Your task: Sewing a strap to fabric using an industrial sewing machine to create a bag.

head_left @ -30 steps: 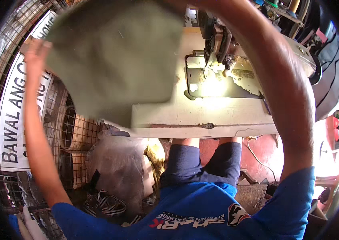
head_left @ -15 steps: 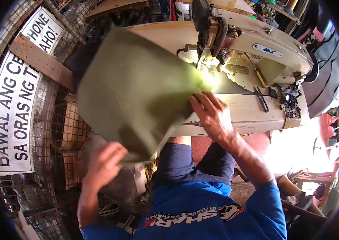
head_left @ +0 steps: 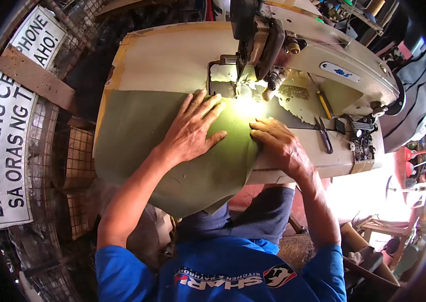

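A sheet of olive-green fabric (head_left: pixel 142 136) lies over the left part of the sewing machine bed, its near edge drooping past the front toward my lap. My left hand (head_left: pixel 193 123) rests flat on it with fingers spread, just left of the needle area. At the sheet's right edge, my right hand (head_left: pixel 279 143) has its fingers bent over the material; the thumb is hidden. The sewing machine (head_left: pixel 323 60) stands right ahead, its presser foot and needle (head_left: pixel 236 89) just beyond the fabric's far edge. A bright lamp glow falls between my hands.
Right of my right hand lie black-handled snips (head_left: pixel 323 135) and a yellow-handled screwdriver (head_left: pixel 325 103). A black and metal mechanism (head_left: pixel 361 133) sits at the bed's right end. Wire mesh (head_left: pixel 47 146) with a white sign (head_left: pixel 7 156) and a wooden slat (head_left: pixel 37 80) borders the left.
The raised fabric has come down flat onto the machine bed. My left hand has moved up from the near left corner onto the fabric. My right hand stays at its right edge.
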`<state>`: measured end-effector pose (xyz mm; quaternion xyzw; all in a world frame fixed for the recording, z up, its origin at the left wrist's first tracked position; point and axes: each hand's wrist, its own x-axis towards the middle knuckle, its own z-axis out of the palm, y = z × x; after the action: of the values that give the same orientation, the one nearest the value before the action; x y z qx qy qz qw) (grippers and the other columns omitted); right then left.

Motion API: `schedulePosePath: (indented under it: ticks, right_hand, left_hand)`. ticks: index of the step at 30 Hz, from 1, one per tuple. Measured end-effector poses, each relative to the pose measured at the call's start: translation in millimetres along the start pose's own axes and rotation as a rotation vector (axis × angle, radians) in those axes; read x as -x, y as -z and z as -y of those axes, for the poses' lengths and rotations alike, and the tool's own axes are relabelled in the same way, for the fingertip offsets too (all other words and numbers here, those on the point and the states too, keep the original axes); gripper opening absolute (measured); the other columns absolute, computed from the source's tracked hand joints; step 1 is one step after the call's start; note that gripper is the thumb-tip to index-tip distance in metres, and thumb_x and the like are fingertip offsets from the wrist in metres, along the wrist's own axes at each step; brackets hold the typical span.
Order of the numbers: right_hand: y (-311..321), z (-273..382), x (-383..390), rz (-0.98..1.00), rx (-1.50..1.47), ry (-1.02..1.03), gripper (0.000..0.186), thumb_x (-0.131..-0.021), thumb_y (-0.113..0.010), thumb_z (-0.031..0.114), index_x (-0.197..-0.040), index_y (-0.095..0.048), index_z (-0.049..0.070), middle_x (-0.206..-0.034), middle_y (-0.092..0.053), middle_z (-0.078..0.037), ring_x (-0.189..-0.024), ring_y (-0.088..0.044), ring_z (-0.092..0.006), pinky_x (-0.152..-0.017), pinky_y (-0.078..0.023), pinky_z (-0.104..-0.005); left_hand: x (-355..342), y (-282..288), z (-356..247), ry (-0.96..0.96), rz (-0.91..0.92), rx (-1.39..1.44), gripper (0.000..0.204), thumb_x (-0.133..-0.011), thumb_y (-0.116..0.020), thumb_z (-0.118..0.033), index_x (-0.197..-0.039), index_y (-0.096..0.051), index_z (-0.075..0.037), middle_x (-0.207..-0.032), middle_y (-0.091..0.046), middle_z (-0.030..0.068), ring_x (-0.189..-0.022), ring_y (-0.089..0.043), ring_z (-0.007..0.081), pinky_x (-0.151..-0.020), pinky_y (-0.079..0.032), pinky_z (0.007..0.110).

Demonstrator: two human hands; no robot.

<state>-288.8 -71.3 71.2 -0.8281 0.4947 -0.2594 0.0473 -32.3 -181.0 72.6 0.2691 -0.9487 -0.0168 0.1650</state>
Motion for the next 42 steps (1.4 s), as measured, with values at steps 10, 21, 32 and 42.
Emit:
schedulePosePath:
  ticks: [10, 21, 32, 42]
  right_hand:
    - [13.5, -33.0, -39.2, 0.092, 0.076, 0.119, 0.044, -0.083, -0.064, 0.013, -0.127, -0.060, 0.007, -0.125, -0.061, -0.014, -0.117, -0.059, -0.0323, -0.101, -0.047, -0.0433]
    - [6.4, 55.9, -20.2, -0.165, -0.462, -0.383, 0.056, -0.093, -0.064, 0.005, -0.143, -0.041, 0.000, -0.132, -0.053, -0.022, -0.119, -0.057, -0.0358, -0.098, -0.047, -0.0402]
    - [-1.6, 44.1, -25.4, -0.098, -1.832, -0.988, 0.063, -0.099, -0.062, 0.027, -0.147, -0.033, 0.000, -0.116, -0.065, -0.014, -0.103, -0.064, -0.0199, -0.085, -0.052, -0.0336]
    - [-7.8, 39.9, -17.6, -0.297, 0.182, -0.632, 0.055, -0.081, -0.061, -0.004, -0.133, -0.057, 0.013, -0.103, -0.060, -0.014, -0.082, -0.064, -0.0302, -0.071, -0.055, -0.0384]
  left_hand:
    - [-46.3, -24.6, 32.1, 0.177, -0.032, -0.046, 0.060, -0.094, -0.060, -0.039, -0.140, -0.048, -0.002, -0.152, -0.040, 0.0151, -0.143, -0.033, 0.0389, -0.120, -0.021, 0.053]
    - [-46.3, -27.5, 33.1, 0.180, -0.039, -0.045, 0.049, -0.096, -0.054, -0.024, -0.140, -0.048, -0.004, -0.153, -0.039, 0.0139, -0.144, -0.032, 0.0371, -0.120, -0.020, 0.052]
    - [-44.4, -26.1, 32.5, 0.186, -0.050, -0.028, 0.046, -0.098, -0.047, -0.020, -0.142, -0.047, -0.004, -0.152, -0.041, 0.0132, -0.144, -0.032, 0.0356, -0.120, -0.021, 0.051]
    - [-50.5, -33.8, 35.0, 0.151, -0.057, -0.057, 0.047, -0.100, -0.046, -0.024, -0.140, -0.049, 0.000, -0.153, -0.038, 0.0180, -0.144, -0.032, 0.0380, -0.119, -0.021, 0.054]
